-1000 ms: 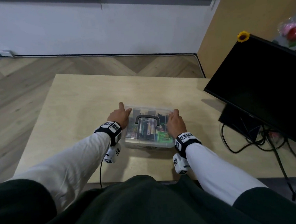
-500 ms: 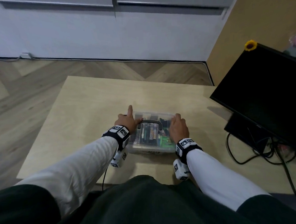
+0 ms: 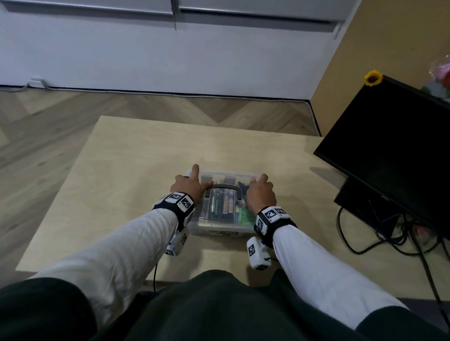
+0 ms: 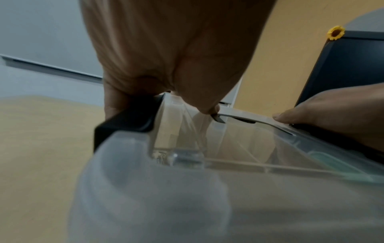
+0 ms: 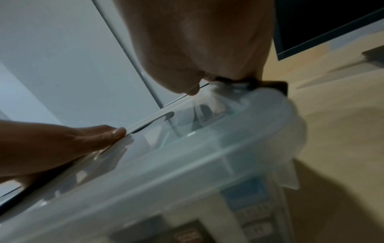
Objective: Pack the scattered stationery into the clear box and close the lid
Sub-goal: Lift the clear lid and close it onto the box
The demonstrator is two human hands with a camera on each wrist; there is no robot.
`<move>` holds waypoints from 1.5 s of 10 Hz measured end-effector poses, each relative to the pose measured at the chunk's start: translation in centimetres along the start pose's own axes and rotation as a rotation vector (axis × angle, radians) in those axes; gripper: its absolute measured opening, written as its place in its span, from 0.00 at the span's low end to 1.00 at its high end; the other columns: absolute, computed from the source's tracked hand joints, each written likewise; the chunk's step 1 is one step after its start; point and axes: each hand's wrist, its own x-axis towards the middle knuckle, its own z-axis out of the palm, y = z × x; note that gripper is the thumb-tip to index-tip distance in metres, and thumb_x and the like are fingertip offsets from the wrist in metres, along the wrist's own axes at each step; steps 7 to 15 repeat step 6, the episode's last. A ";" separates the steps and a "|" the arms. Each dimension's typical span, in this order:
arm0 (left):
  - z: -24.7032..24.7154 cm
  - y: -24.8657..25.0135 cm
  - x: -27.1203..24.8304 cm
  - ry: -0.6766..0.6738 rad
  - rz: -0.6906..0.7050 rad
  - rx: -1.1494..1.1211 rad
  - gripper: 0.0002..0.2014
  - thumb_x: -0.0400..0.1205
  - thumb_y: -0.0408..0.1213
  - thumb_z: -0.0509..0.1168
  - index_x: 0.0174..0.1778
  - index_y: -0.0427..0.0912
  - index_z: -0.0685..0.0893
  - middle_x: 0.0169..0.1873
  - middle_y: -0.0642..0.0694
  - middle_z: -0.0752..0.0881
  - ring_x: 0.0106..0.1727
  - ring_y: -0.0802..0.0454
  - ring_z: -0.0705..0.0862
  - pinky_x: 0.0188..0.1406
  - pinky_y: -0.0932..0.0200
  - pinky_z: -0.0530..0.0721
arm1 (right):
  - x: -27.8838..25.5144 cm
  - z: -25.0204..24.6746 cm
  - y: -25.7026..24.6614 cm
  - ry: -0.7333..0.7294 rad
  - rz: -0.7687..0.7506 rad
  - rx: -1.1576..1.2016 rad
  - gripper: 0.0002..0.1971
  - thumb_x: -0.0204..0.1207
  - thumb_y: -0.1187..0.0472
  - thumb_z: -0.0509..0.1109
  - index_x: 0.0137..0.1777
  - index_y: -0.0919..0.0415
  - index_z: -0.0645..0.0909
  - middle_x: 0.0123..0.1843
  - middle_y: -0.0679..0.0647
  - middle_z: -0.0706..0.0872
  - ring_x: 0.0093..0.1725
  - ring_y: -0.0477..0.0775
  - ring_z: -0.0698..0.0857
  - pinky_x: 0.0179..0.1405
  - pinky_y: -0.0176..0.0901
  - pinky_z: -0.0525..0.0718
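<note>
Head view: clear box (image 3: pixel 221 210) sits centre frame on the pale bench (image 3: pixel 128 177), lid (image 3: pixel 220 180) on, dark handle (image 3: pixel 222 190) lying flat across the top. Stationery (image 3: pixel 222 206) shows through the walls: pens, dark blocks, something green at lower right. Left hand (image 3: pixel 189 184) rests on the lid's left end, index finger straight, thumb out toward the handle. Right hand (image 3: pixel 260 194) covers the right end, fingers bent over the edge. Black monitor (image 3: pixel 393 158) at right, cables (image 3: pixel 377 234) beneath it.

Left wrist view: left hand (image 4: pixel 172 54) fills the upper centre, fingers curled down around a black latch (image 4: pixel 126 116) at the box end, thumb tip on the lid. Grip reads as clamped on the latch. The right hand's fingers (image 4: pixel 332 110) enter at right.

Right wrist view: right hand (image 5: pixel 199 46) at top, fingertips hooked over a dark latch (image 5: pixel 270 85) at the lid's edge; blurred, but it looks pinched. The left hand's fingers (image 5: pixel 79 138) lie flat at left.

Handling, as judged: rigid thin plastic, smooth and probably slippery, moderately light even when filled. Best held at the end latches to snap shut, by the handle to carry.
</note>
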 end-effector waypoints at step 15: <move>1.7 -1.8 -1.6 0.171 0.390 0.203 0.36 0.82 0.65 0.29 0.85 0.53 0.43 0.86 0.43 0.44 0.86 0.43 0.42 0.82 0.40 0.52 | -1.8 1.8 0.5 0.072 -0.544 -0.532 0.32 0.88 0.41 0.40 0.89 0.52 0.46 0.89 0.62 0.47 0.88 0.66 0.44 0.86 0.63 0.45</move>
